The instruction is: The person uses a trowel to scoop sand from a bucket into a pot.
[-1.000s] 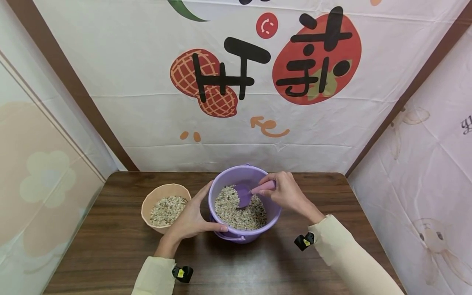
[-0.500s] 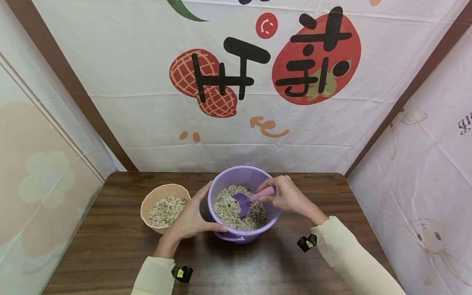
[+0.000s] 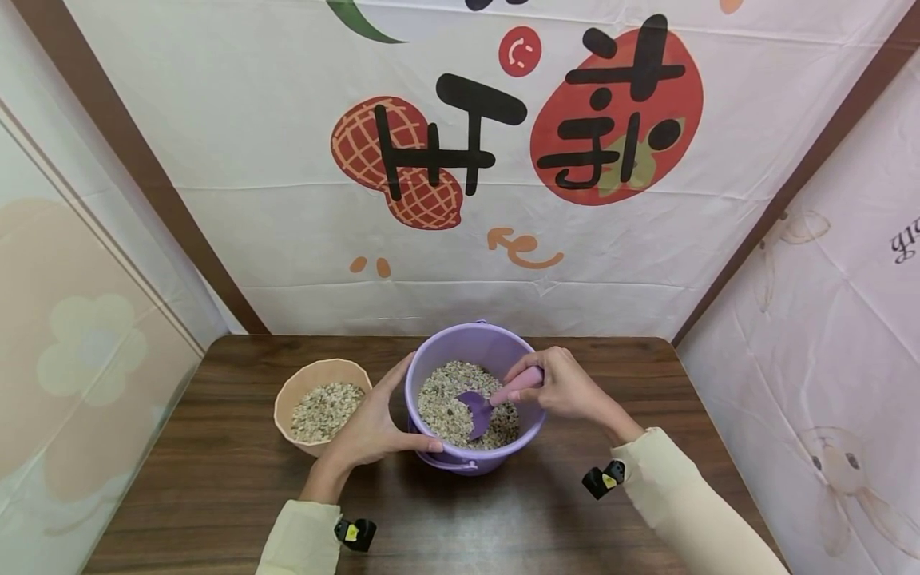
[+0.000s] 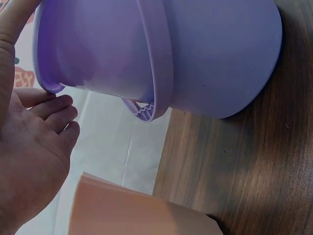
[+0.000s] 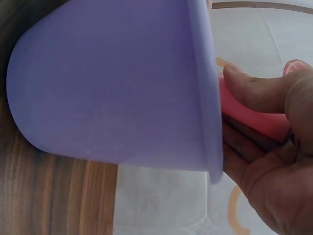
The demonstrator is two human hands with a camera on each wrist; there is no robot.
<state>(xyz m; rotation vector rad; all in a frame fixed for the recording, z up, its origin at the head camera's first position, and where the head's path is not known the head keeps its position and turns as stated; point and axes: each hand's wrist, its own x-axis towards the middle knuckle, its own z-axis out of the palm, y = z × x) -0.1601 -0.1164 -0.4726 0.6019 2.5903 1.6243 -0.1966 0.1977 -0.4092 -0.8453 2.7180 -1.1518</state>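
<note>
A purple bucket [image 3: 467, 461] stands on the table, partly filled with a pale, speckled mix of grains [image 3: 442, 407]. My left hand [image 3: 370, 427] holds the bucket's left side, thumb over the front rim and fingers spread toward the back. In the left wrist view, its fingertips [image 4: 61, 104] are bent close against the rim. My right hand [image 3: 564, 386] grips the pink handle of a small scoop [image 3: 477, 413], whose purple blade lies partly in the grains. From the right wrist, the bucket wall hides the blade; thumb and fingers close around the handle [image 5: 259, 120].
Left of the bucket, behind my left hand, stands a peach-coloured bowl [image 3: 287, 391] holding similar grains. The bucket's handle [image 3: 449, 461] hangs down along its front. Behind the brown wooden table [image 3: 216, 479] rises a printed cloth wall [image 3: 287, 239], with side panels at both ends.
The scoop's blade has moved toward the front of the bucket and its handle has tilted. My right hand has shifted slightly right. My left hand and the bucket stay put.
</note>
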